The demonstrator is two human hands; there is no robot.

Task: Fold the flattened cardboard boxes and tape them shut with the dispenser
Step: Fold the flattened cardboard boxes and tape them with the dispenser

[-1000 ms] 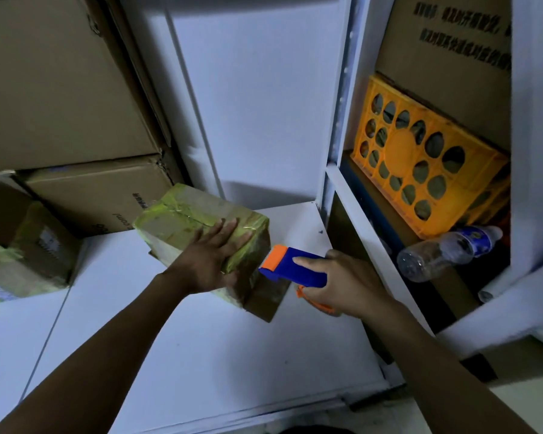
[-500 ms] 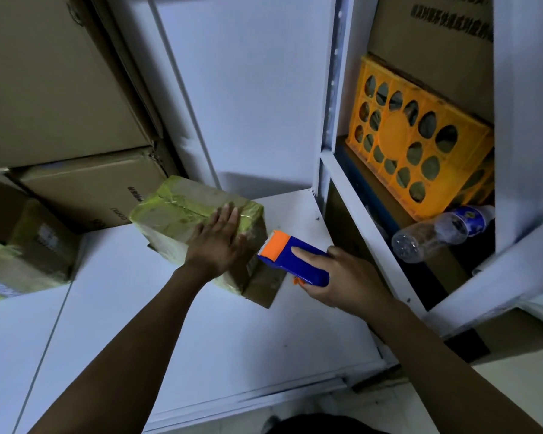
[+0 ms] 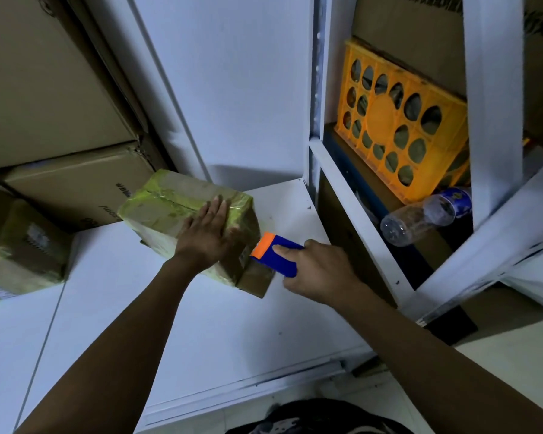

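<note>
A small cardboard box (image 3: pixel 166 208), wrapped in yellowish tape, sits on the white table (image 3: pixel 201 324). My left hand (image 3: pixel 206 233) lies flat on its top with straight fingers, pressing it down. My right hand (image 3: pixel 317 267) grips a blue tape dispenser (image 3: pixel 278 256) with an orange front. The dispenser's orange end touches the box's right side, low down near its corner. The tape roll is hidden under my hand.
Big cardboard boxes (image 3: pixel 76 189) are stacked at the back left, and another taped box (image 3: pixel 22 249) sits at the left edge. A white shelf rack (image 3: pixel 489 120) on the right holds an orange crate (image 3: pixel 398 126) and a lying plastic bottle (image 3: pixel 423 214).
My right hand has slid the dispenser slightly down along the box's right side. My left hand's fingers, spread a second ago, now lie together on the box top.
</note>
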